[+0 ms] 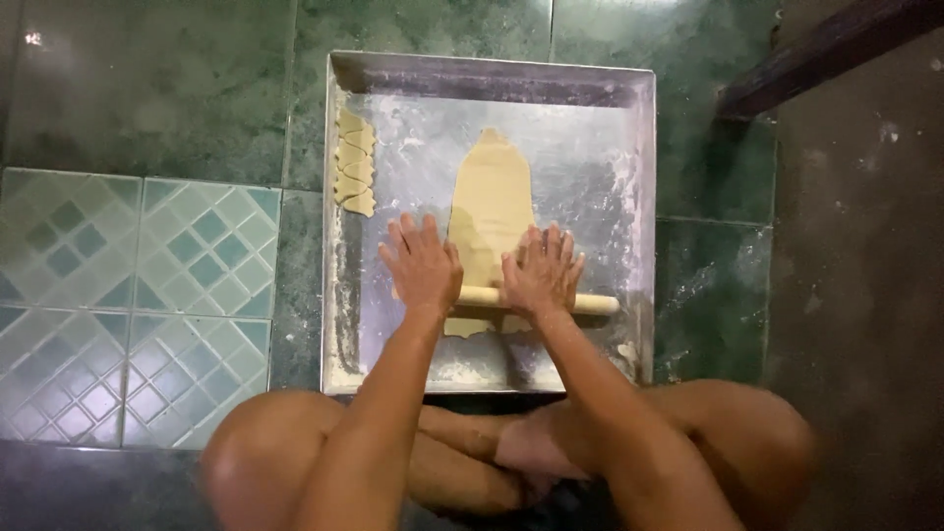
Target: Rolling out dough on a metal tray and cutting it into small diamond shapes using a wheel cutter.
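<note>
A home floor: green tiles (147, 88), floured metal tray (590, 147) with dough (492, 197).

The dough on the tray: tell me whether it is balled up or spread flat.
Spread flat: the dough lies as a long thin sheet on the tray.

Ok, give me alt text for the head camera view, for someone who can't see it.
Seen from above, a seated person's left hand and right hand press flat on a wooden rolling pin across a long sheet of pale dough in a floured metal tray on a tiled floor. Small cut dough pieces line the tray's left edge.
</note>
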